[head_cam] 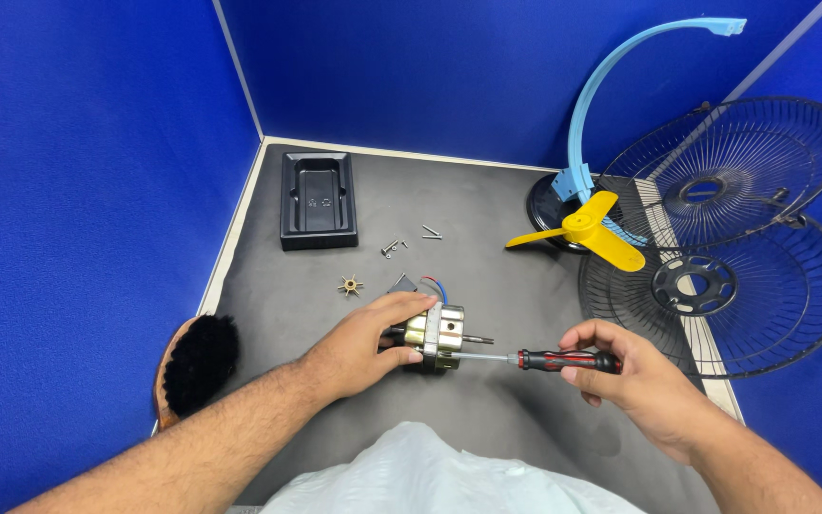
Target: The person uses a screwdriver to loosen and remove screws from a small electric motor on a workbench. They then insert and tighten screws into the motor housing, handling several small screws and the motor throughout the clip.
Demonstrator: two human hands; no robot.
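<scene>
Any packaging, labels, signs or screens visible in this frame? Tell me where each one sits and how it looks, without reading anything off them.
Black plastic tray: far left of the grey mat, by the blue wall; rectangular moulded insert with small embossed marks in its recess.
No labels, signs or screens show; nothing printed can be made out on the motor that the left hand holds.

Off to my side: black tray (318,200), loose screws (409,240), yellow fan blade (590,231), wire guards (730,228), a brush (198,360).

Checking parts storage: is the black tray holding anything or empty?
Empty: the black tray shows only bare moulded recesses; the loose screws lie on the mat beside it.
</scene>
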